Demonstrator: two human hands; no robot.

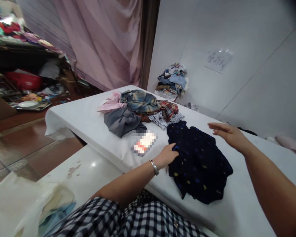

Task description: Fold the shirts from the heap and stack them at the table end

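Pinching the dark garment (199, 161) by its left edge, left hand (166, 156) is probably steadying it; right hand (228, 135) hovers unclenched, holding nothing. Garment's spread on the worktop (251, 184), right of the clothes pile (139, 102).

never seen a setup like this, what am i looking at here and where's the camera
There's no machine here: these are a person's own two bare hands, seen in one picture from a camera worn on the head, looking forward and down. On the white-covered table lies a dark patterned garment. Farther back is a heap of clothes in plaid, grey and pink, with a pixelated item in front of it. The left hand seems to pinch the dark garment's edge. The right hand is open and holds nothing.
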